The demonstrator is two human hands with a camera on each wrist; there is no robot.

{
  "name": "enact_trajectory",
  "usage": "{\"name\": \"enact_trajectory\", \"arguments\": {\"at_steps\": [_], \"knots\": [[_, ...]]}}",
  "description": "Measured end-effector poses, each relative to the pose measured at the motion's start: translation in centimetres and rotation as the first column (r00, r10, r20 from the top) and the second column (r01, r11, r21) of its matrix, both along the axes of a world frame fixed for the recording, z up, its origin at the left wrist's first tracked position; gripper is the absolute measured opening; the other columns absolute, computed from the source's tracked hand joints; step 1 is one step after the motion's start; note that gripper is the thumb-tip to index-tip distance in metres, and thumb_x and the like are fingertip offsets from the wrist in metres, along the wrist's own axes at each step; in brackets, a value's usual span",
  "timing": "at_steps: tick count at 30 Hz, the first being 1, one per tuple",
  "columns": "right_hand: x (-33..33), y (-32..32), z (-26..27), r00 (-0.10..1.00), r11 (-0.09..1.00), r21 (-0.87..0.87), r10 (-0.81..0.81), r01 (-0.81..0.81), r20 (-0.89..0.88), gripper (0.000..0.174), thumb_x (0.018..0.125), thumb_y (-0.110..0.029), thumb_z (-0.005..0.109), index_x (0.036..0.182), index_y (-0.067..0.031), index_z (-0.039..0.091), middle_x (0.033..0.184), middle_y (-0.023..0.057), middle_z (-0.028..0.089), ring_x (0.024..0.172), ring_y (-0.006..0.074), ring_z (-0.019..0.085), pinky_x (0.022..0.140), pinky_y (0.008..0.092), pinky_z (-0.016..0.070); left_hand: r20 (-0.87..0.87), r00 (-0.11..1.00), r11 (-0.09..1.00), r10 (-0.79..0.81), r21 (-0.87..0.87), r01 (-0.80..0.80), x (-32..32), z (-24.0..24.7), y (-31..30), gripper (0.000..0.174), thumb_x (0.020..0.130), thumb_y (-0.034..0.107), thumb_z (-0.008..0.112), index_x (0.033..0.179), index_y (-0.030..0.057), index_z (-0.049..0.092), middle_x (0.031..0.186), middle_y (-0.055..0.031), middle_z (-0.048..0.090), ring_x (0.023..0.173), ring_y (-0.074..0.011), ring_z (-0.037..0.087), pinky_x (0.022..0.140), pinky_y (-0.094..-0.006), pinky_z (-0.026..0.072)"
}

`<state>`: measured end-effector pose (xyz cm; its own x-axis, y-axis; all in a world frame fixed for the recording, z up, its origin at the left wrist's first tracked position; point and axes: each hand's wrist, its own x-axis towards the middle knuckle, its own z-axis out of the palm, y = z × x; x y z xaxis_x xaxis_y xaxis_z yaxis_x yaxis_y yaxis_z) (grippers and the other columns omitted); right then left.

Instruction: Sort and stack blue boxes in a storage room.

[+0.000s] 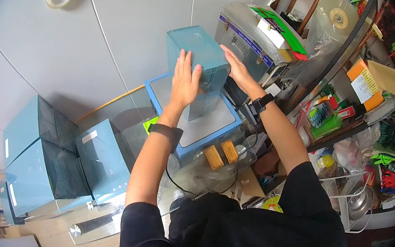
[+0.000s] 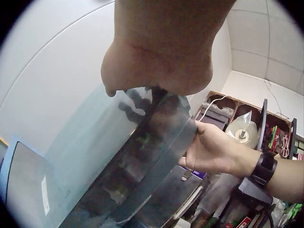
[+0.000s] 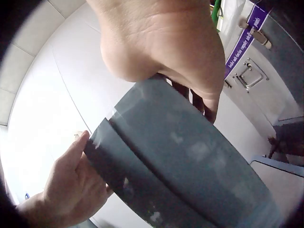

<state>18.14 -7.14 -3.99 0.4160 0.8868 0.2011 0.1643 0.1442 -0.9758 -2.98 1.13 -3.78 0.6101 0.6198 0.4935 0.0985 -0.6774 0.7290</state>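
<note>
A thick, glossy blue-tinted stack of sheets stands tall between both hands, over a blue-rimmed platform with a grey top. My left hand lies with extended fingers against its left face. On the opposite side, my right hand presses along the edge, fingers mostly straight. In the left wrist view the stack shows a pale label and a dark, reflective side, with the right hand at its far edge. From the right wrist, a lengthwise seam shows on the stack; the left hand touches its other side.
More blue stacks stand at the left by the wall, with another stack beside them. Behind on the right is a metal case. Two small yellowish blocks lie before the platform. Cluttered shelves line the right.
</note>
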Motion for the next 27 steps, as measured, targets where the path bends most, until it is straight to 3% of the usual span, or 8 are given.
{"name": "enact_trajectory", "arguments": {"at_steps": [10,13,16,18,27], "knots": [[-1.2,-0.5,0.8,0.996,1.0,-0.004,-0.031,0.03,-0.08,0.048,0.103,-0.036,0.034,0.145,-0.0128,0.036,0.146,0.0065,0.038,0.133,0.0194,0.036,0.108,0.0355,0.0325,-0.017,1.0,0.999,-0.021,-0.046,0.021,-0.4,0.7,-0.5,0.061,0.1,0.037,0.034,0.145,-0.0025,0.024,0.154,-0.0235,0.013,0.143,-0.036,0.017,0.115,-0.0417,0.0179],[-1.7,-0.5,1.1,0.993,0.999,0.036,-0.029,0.033,-0.114,0.048,0.104,-0.035,0.032,0.144,-0.011,0.036,0.146,0.0066,0.038,0.134,0.0198,0.036,0.109,0.0358,0.0301,0.183,0.98,0.997,0.079,-0.023,-0.076,1.0,-0.6,-0.9,0.065,0.099,0.043,0.035,0.146,0.0004,0.023,0.153,-0.0222,0.019,0.141,-0.039,0.019,0.114,-0.0454,0.0193],[-2.3,0.0,0.9,0.983,0.993,0.12,0.006,0.017,-0.185,0.048,0.104,-0.035,0.03,0.144,-0.0089,0.036,0.146,0.007,0.038,0.133,0.0206,0.036,0.11,0.0359,0.0289,0.469,0.844,0.948,0.262,-0.29,-0.133,3.5,-1.9,-3.2,0.068,0.099,0.043,0.037,0.146,-0.0044,0.021,0.152,-0.0241,0.021,0.142,-0.0377,0.018,0.115,-0.0438,0.0167],[-3.8,-0.2,1.7,0.955,0.989,0.126,-0.036,0.076,-0.294,0.049,0.104,-0.036,0.029,0.143,-0.008,0.037,0.144,0.0076,0.04,0.132,0.0212,0.037,0.109,0.0352,0.03,0.444,0.834,0.913,0.329,-0.374,-0.161,4.3,-2.4,-4.2,0.069,0.099,0.043,0.038,0.146,-0.0052,0.022,0.152,-0.0236,0.022,0.143,-0.0365,0.018,0.115,-0.0436,0.015],[-4.8,-0.4,2.5,0.956,0.995,0.063,-0.057,0.079,-0.289,0.051,0.104,-0.039,0.025,0.146,-0.0095,0.031,0.146,0.0085,0.036,0.133,0.0235,0.036,0.111,0.0379,0.028,0.438,0.83,0.894,0.345,-0.422,-0.149,3.9,-2.4,-4.6,0.069,0.098,0.043,0.041,0.145,-0.0045,0.024,0.153,-0.0223,0.022,0.143,-0.0348,0.018,0.115,-0.0449,0.013]]}}
